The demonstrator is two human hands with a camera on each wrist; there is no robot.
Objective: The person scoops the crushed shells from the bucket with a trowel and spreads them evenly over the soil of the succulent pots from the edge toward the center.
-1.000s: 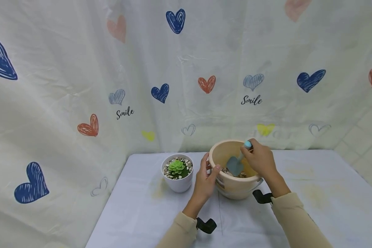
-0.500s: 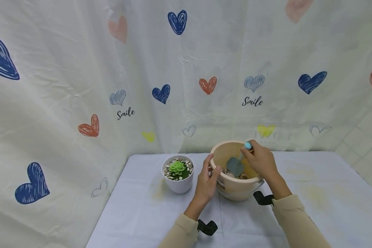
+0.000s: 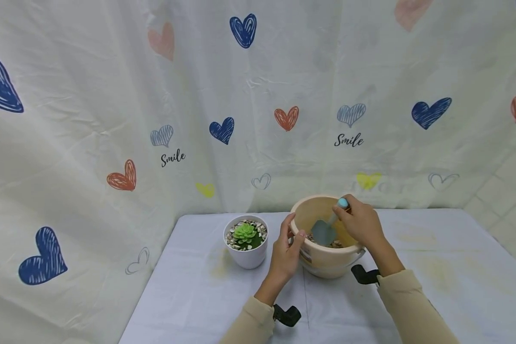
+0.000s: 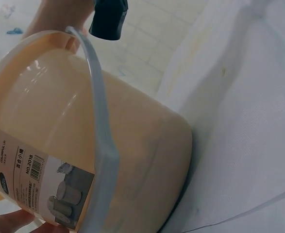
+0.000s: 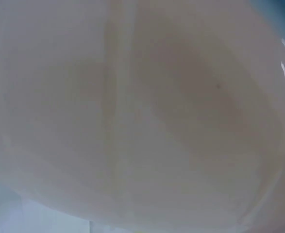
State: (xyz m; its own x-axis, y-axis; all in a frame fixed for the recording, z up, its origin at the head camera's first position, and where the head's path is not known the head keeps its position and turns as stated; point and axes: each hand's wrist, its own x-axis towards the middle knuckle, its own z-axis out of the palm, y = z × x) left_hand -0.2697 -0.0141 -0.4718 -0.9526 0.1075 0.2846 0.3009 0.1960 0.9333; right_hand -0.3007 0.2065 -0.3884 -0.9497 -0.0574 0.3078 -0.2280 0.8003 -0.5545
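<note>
Nearest me, my beige sleeves (image 3: 417,306) reach in over the white-covered tabletop (image 3: 198,306), a black wrist camera (image 3: 287,315) strapped at each cuff. My left hand (image 3: 285,255) grips the near-left side of the cream bucket (image 3: 327,265), thumb up at the rim and fingers round the outer wall; from the left wrist I see fingertips against the printed label (image 4: 45,184), with the grey bail (image 4: 101,126) hanging down the side. My right hand (image 3: 363,222) comes over the right rim, its fingers closed round the handle of a small trowel (image 3: 324,232). The blade slants down inside the bucket, over or into the stones (image 3: 336,244) at the bottom; how deep it sits I can't tell. The right wrist view is mostly blurred bucket wall and adds nothing about my fingers.

To work the trowel well, I'd brace the bucket firmly with my left hand, since a push against the stones could tip or slide it. A low blade angle along the bottom should gather more than a straight stab, and a level lift past the rim would spill less.

Off to the left, apart from my hand, stands a white pot (image 3: 247,259) with a green succulent (image 3: 244,231) among pebbles. Behind everything hangs a heart-printed curtain (image 3: 309,62).
</note>
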